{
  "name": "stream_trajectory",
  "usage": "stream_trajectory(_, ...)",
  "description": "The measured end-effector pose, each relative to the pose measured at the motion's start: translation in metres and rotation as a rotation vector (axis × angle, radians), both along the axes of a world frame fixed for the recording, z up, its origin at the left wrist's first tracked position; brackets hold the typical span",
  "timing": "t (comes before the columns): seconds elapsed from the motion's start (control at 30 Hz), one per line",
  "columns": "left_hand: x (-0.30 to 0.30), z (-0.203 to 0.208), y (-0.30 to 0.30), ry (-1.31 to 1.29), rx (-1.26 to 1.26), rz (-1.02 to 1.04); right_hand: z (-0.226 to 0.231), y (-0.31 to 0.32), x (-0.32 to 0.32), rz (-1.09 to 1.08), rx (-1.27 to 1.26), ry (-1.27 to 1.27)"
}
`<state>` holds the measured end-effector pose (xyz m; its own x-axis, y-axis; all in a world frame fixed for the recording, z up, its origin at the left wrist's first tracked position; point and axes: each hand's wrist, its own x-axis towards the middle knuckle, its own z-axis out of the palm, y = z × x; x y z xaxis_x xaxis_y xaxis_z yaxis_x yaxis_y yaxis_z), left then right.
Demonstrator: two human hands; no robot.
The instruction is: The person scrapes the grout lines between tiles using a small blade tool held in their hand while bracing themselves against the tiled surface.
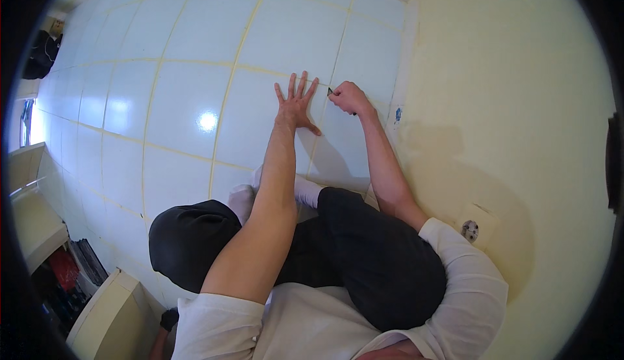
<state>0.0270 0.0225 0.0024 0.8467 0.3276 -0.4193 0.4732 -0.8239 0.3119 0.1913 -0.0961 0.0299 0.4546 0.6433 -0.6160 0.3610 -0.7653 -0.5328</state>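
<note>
My left hand [299, 107] lies flat with fingers spread on the glossy pale-blue tile floor [272, 125], just left of a joint between tiles. To its right, my right hand [350, 98] is closed around a small dark tool with a pointed tip [330, 91]. The tip points left, close to the joint where tile corners meet; whether it touches the floor I cannot tell. A bit of dark handle shows below the fist, and the rest is hidden by my fingers. Yellowish lines run along many of the tile joints.
A cream wall [513, 87] rises close on my right, with a round socket [470, 231] low on it. My bent legs in black trousers [383, 262] are below my arms. Cream furniture [107, 308] stands at lower left, a black bag [42, 54] at far left.
</note>
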Motion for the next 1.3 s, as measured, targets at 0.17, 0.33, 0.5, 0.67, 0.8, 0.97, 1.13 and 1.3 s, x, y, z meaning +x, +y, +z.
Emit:
stream_trajectory(0.17, 0.003, 0.003, -0.003, -0.008, -0.006, -0.002, -0.005, -0.006, 0.009, 0.068, 0.008, 0.150)
stream_trajectory(0.33, 0.005, 0.004, -0.003, -0.001, 0.002, -0.008, -0.006, -0.007, 0.006, 0.040, 0.082, 0.095)
stream_trajectory(0.5, -0.001, 0.002, 0.000, -0.002, 0.004, 0.000, 0.004, -0.003, -0.002, 0.054, -0.010, 0.263)
stream_trajectory(0.67, 0.006, 0.003, -0.004, -0.008, 0.002, -0.007, -0.001, -0.010, 0.006, 0.051, 0.026, 0.321)
stream_trajectory(0.8, 0.002, -0.002, -0.002, -0.025, -0.003, 0.000, 0.001, -0.005, 0.002, 0.059, 0.004, 0.294)
stream_trajectory(0.97, 0.005, 0.001, -0.003, -0.019, 0.002, -0.003, 0.001, -0.002, 0.006, 0.100, -0.046, 0.275)
stream_trajectory(1.13, 0.003, 0.000, -0.003, -0.018, 0.005, -0.001, 0.002, 0.000, 0.001, 0.086, -0.037, 0.147)
stream_trajectory(1.3, 0.007, 0.002, -0.005, -0.016, 0.005, -0.007, -0.001, -0.001, 0.007, 0.105, -0.075, 0.160)
